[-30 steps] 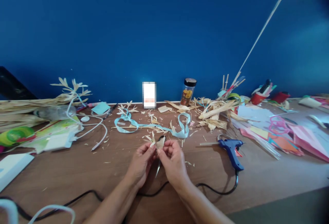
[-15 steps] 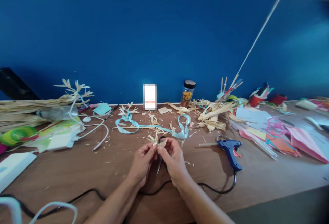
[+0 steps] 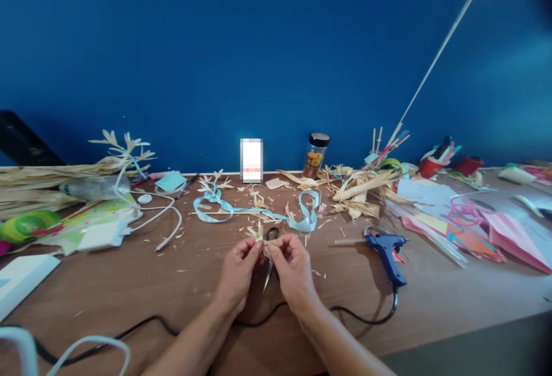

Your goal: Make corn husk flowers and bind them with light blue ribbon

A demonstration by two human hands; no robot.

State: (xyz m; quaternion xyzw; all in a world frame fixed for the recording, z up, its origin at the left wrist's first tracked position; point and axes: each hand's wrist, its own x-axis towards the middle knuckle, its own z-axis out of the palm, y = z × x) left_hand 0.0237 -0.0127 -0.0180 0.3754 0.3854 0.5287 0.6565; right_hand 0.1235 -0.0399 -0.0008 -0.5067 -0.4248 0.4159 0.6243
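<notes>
Husk piece points forward, axis perhaps tilted up.

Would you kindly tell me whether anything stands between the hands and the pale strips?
Nothing visible does: the left hand and right hand hold the pale strips at their fingertips; the scissors lie below.

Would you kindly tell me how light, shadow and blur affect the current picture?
Head view: the blue wall is brighter toward its right side; head view: a shadow lies on the brown tabletop left of the blue plastic glue gun; head view: the white rectangle is pixelated, its content unreadable; head view: the pale, husk-like pieces in the left hand and right hand lack fine detail.
</notes>
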